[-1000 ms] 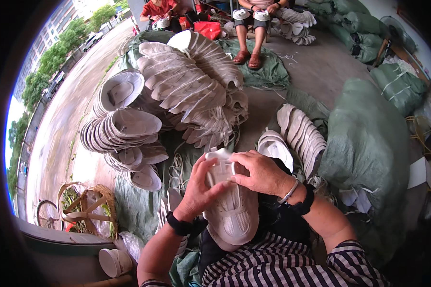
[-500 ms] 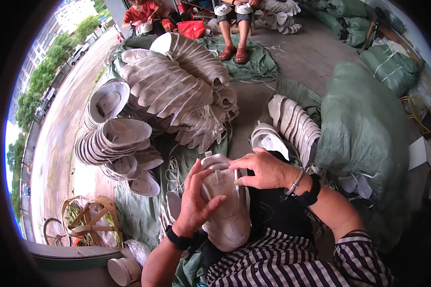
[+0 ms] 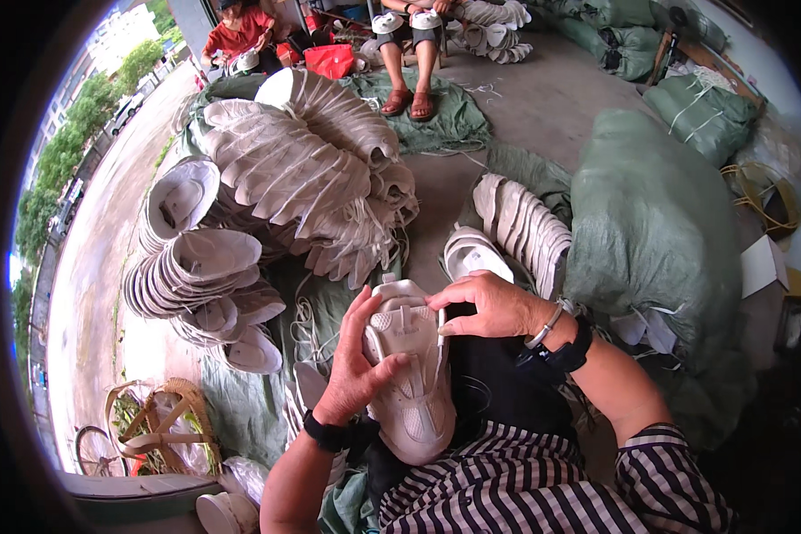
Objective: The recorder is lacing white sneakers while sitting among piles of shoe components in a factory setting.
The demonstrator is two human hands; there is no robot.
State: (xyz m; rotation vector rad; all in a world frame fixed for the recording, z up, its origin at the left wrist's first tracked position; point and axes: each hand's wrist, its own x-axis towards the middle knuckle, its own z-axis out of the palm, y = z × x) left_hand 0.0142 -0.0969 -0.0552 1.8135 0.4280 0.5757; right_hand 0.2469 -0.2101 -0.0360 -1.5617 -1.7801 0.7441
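A white shoe upper (image 3: 414, 414) lies over my lap, toe toward me and tongue side up. My left hand (image 3: 354, 369) grips its left side, with the thumb lying across the front of the tongue. At the upper's right edge, my right hand (image 3: 494, 307) pinches a short white lace (image 3: 442, 326) between thumb and forefinger, close to the eyelet row. The lace's further run is hard to make out. Just beyond my right hand, another white shoe upper (image 3: 477, 256) rests at the near end of a nested row of uppers (image 3: 523, 222).
A large heap of nested uppers (image 3: 285, 160) stands ahead, with further stacks (image 3: 196, 267) to its left. A bulging green sack (image 3: 654, 214) stands at right. A woven basket (image 3: 165, 427) and white tub (image 3: 227, 513) are at lower left. Two people sit at the far side.
The view has shifted, so the surroundings sit further left. The shoe upper is slightly more upright, and my left thumb has moved a little. Both hands keep their hold.
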